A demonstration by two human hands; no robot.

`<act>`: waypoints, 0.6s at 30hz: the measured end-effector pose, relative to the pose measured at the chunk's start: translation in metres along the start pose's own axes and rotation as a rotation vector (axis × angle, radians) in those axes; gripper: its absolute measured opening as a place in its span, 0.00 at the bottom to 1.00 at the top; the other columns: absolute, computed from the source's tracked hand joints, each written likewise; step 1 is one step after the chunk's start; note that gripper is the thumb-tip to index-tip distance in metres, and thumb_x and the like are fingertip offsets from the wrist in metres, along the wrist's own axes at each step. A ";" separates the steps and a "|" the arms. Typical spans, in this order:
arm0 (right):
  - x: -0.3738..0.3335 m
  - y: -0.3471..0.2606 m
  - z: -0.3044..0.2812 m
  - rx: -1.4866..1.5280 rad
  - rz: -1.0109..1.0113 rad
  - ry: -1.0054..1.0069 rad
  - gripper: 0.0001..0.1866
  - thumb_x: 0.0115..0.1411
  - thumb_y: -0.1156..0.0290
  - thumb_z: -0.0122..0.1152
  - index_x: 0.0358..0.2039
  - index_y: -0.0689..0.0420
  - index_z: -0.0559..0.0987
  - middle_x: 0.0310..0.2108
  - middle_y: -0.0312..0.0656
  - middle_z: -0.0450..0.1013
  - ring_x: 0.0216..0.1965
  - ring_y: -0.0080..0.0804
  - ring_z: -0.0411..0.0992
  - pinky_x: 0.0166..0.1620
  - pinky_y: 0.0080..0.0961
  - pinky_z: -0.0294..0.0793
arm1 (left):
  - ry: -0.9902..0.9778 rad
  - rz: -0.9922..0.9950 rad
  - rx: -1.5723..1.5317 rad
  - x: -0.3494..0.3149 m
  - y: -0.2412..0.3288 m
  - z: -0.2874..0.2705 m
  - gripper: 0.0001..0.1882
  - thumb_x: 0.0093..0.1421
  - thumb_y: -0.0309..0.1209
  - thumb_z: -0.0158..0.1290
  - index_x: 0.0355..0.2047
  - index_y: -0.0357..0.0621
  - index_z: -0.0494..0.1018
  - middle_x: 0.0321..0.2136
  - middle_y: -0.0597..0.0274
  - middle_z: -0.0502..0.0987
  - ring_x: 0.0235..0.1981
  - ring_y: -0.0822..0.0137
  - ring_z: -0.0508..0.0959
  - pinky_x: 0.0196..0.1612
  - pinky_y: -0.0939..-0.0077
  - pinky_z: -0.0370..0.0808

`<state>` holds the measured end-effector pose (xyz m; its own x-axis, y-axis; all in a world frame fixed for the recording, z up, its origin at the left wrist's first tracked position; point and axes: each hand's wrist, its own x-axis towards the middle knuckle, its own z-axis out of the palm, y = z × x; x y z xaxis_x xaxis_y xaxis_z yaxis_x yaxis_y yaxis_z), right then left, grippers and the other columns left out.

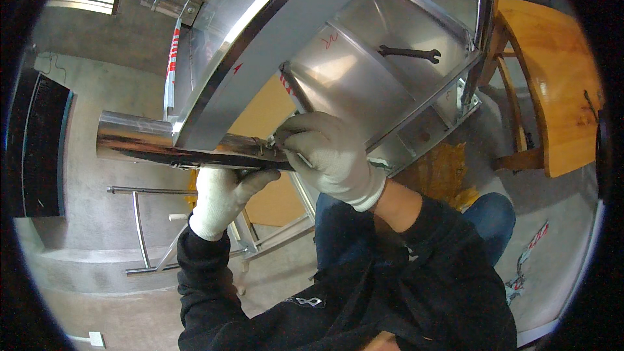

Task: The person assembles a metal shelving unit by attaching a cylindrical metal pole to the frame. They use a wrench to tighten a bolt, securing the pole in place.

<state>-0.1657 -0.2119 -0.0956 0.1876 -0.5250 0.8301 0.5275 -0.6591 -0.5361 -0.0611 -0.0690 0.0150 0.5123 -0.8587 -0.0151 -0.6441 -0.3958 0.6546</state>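
Observation:
A polished round metal tube (140, 135) runs across in front of me, joined to a curved stainless-steel frame (224, 68). My left hand (224, 198), in a white knit glove, grips the tube from below. Its thumb points right along the tube and its fingers are partly hidden behind it. At the tube's right end, my gloved right hand (331, 156) has its fingers pinched together. Whatever sits between them is too small to name. A dark open-ended wrench (411, 54) lies on a shiny sheet-metal panel (351, 52), beyond my right hand.
To the right stands a wooden chair (565, 84). A metal tube rack (138, 227) is on the floor at left, near a black box-shaped object (42, 143). Brown wrapping (439, 172) lies by my knee, and crumpled tape (520, 273) lies on the floor.

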 end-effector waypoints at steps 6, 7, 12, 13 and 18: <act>0.005 0.001 -0.005 -0.100 -0.103 -0.139 0.07 0.47 0.76 0.65 0.28 0.57 0.76 0.35 0.42 0.76 0.32 0.40 0.75 0.33 0.34 0.75 | -0.027 0.007 0.001 0.002 0.006 0.000 0.16 0.50 0.24 0.66 0.41 0.36 0.77 0.36 0.57 0.81 0.36 0.66 0.81 0.40 0.74 0.78; 0.006 0.001 -0.007 -0.117 -0.122 -0.186 0.07 0.48 0.75 0.64 0.28 0.58 0.76 0.36 0.42 0.76 0.31 0.40 0.75 0.33 0.34 0.74 | -0.031 0.020 0.027 0.002 0.006 -0.001 0.17 0.51 0.24 0.66 0.41 0.36 0.77 0.36 0.57 0.81 0.36 0.66 0.81 0.40 0.74 0.78; 0.008 0.001 -0.009 -0.182 -0.220 -0.226 0.07 0.50 0.71 0.62 0.29 0.59 0.77 0.34 0.41 0.75 0.30 0.39 0.73 0.31 0.34 0.74 | -0.018 0.008 -0.006 0.000 0.012 0.000 0.18 0.51 0.24 0.66 0.42 0.35 0.76 0.36 0.57 0.81 0.36 0.67 0.81 0.40 0.73 0.78; 0.009 0.002 -0.009 -0.178 -0.232 -0.217 0.07 0.49 0.70 0.62 0.28 0.59 0.77 0.34 0.41 0.75 0.30 0.39 0.73 0.30 0.34 0.74 | -0.018 0.019 0.018 0.001 0.011 0.000 0.18 0.51 0.24 0.66 0.42 0.35 0.76 0.36 0.57 0.81 0.36 0.67 0.81 0.40 0.73 0.78; 0.018 0.013 -0.017 -0.231 -0.451 -0.288 0.09 0.45 0.68 0.63 0.27 0.57 0.78 0.35 0.42 0.74 0.30 0.36 0.73 0.29 0.31 0.75 | -0.025 0.061 0.028 0.001 0.006 -0.001 0.19 0.51 0.25 0.66 0.43 0.34 0.76 0.36 0.56 0.81 0.37 0.66 0.81 0.41 0.73 0.78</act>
<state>-0.1696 -0.2387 -0.0905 0.2215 -0.0188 0.9750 0.4193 -0.9008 -0.1126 -0.0640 -0.0725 0.0196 0.4573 -0.8893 0.0051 -0.6898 -0.3510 0.6333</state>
